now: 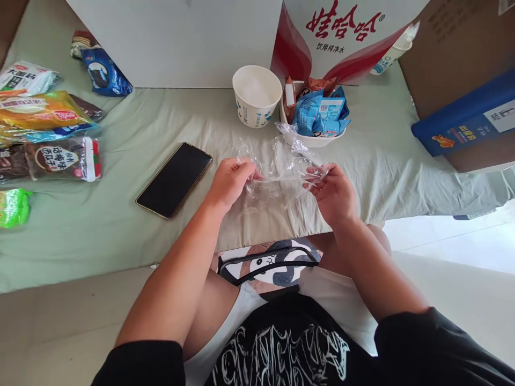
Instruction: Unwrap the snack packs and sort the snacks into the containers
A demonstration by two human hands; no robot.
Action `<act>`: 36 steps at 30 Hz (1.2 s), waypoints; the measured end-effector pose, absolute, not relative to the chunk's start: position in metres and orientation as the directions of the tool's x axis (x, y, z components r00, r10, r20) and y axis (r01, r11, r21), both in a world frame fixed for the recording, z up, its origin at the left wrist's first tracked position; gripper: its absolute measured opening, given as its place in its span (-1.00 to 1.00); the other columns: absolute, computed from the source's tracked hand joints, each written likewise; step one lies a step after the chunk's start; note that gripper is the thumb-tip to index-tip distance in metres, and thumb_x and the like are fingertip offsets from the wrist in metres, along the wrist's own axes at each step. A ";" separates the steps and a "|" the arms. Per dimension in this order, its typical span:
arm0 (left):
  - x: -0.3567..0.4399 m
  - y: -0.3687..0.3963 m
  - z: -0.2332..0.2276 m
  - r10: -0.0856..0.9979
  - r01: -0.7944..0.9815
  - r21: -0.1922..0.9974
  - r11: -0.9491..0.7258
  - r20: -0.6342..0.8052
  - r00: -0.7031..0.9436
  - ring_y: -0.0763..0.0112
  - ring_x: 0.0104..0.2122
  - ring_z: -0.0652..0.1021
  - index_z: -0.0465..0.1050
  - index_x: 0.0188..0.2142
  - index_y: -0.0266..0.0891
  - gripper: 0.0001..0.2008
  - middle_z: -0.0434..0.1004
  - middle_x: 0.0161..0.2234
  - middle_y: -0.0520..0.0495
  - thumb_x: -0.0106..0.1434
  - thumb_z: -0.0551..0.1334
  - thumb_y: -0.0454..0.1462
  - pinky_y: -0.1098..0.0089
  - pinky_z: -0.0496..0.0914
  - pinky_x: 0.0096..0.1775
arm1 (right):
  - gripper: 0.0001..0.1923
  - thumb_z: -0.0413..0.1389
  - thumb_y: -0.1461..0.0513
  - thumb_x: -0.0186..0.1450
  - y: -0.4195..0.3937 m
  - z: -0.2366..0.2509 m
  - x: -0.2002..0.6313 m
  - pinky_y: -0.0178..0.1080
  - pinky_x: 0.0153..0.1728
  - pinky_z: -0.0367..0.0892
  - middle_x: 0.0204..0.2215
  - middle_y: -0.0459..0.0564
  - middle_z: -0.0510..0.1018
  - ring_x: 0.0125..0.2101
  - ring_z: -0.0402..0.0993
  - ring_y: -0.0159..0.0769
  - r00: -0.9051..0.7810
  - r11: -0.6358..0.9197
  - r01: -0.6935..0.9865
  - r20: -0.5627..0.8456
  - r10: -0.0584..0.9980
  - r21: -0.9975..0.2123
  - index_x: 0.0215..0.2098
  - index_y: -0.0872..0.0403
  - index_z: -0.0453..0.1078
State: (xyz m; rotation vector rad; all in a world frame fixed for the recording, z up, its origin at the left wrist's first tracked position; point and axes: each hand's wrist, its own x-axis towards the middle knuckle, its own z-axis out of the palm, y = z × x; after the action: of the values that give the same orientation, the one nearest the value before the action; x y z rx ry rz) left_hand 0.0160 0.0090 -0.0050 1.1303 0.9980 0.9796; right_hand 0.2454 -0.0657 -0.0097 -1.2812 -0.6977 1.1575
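Note:
A crumpled clear plastic film (277, 170) is stretched between my two hands above the front of the cloth-covered surface. My left hand (235, 181) pinches its left side with thumb and fingers. At the other end, the curled fingers of my right hand (333, 195) grip the film. Just behind it stands a white paper cup (257, 99) with blue print, something white inside. Beside the cup sits a white bowl (316, 140) filled with blue and brown snack packets (319, 111); part of the film reaches up in front of it.
A black phone (174, 179) lies left of my hands. Several snack bags (44, 112) are spread at the far left. White and red cartons (181, 43) rise behind the cup. At right are a brown box (462, 64), a blue package (469, 115) and another cup (392, 56).

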 end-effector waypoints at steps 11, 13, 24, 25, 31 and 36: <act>0.010 0.014 0.004 0.938 -0.022 0.975 0.221 -0.206 0.278 0.33 -0.49 0.59 0.50 -0.62 -0.26 -0.85 0.54 -0.54 -0.09 -0.04 0.17 -0.41 0.40 0.40 -0.42 | -0.69 0.25 0.00 0.32 -0.021 -0.012 0.250 -0.34 -0.49 0.39 -0.50 -0.16 0.47 -0.51 0.49 -0.42 0.312 -0.131 0.108 -0.091 0.946 -0.986 -0.32 -0.02 0.29; 0.005 0.022 0.000 0.965 -0.050 0.975 0.218 -0.208 0.161 0.35 -0.52 0.59 0.47 -0.62 -0.24 -0.87 0.52 -0.57 -0.06 -0.04 0.18 -0.39 0.41 0.40 -0.44 | -0.65 0.21 -0.05 0.33 -0.025 -0.015 0.259 -0.38 -0.52 0.37 -0.49 -0.15 0.48 -0.50 0.49 -0.44 0.401 -0.120 0.055 -0.088 0.912 -0.991 -0.35 -0.01 0.26; 0.001 0.021 -0.017 0.956 0.021 0.964 0.265 -0.266 0.126 0.35 -0.46 0.67 0.39 0.12 -0.07 -0.41 0.69 -0.37 0.00 0.09 0.45 -0.29 0.39 0.53 -0.37 | -0.73 0.21 0.03 0.33 -0.034 -0.022 0.274 -0.35 -0.57 0.29 -0.45 -0.18 0.52 -0.55 0.47 -0.43 0.459 -0.062 0.060 -0.028 0.888 -0.996 -0.11 -0.07 0.30; -0.001 0.021 -0.019 0.968 0.017 0.974 0.227 -0.227 0.103 0.39 -0.50 0.65 0.36 0.17 -0.03 -0.37 0.69 -0.37 0.04 0.11 0.43 -0.31 0.41 0.51 -0.40 | -0.69 0.21 0.03 0.35 -0.035 -0.020 0.274 -0.33 -0.55 0.30 -0.47 -0.19 0.53 -0.56 0.47 -0.41 0.468 -0.039 0.088 0.007 0.884 -0.995 -0.02 -0.10 0.28; -0.018 0.020 -0.017 0.995 -0.011 0.996 0.089 -0.089 0.044 0.46 -0.61 0.58 0.43 0.07 0.04 -0.61 0.65 -0.47 0.11 0.27 0.40 -0.14 0.48 0.41 -0.56 | -0.75 0.16 0.00 0.42 -0.045 -0.011 0.284 -0.25 -0.49 0.35 -0.46 -0.16 0.58 -0.56 0.47 -0.36 0.405 0.086 0.176 0.152 0.901 -0.981 -0.01 -0.13 0.33; -0.026 0.020 -0.024 0.997 -0.018 0.999 -0.037 0.039 0.072 0.40 -0.50 0.65 0.53 -0.15 -0.08 -0.68 0.69 -0.34 0.00 0.21 0.45 -0.02 0.45 0.44 -0.54 | -0.94 0.17 0.19 0.37 -0.044 -0.016 0.284 -0.27 -0.44 0.40 -0.34 -0.09 0.58 -0.44 0.53 -0.38 0.340 0.220 0.230 0.290 0.894 -0.948 -0.18 -0.04 0.44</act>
State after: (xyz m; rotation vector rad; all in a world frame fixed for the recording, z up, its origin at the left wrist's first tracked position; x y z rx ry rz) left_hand -0.0264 0.0202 -0.0237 1.2583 1.1252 1.1910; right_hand 0.2840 -0.0440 -0.0163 -1.2977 -1.1667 0.6445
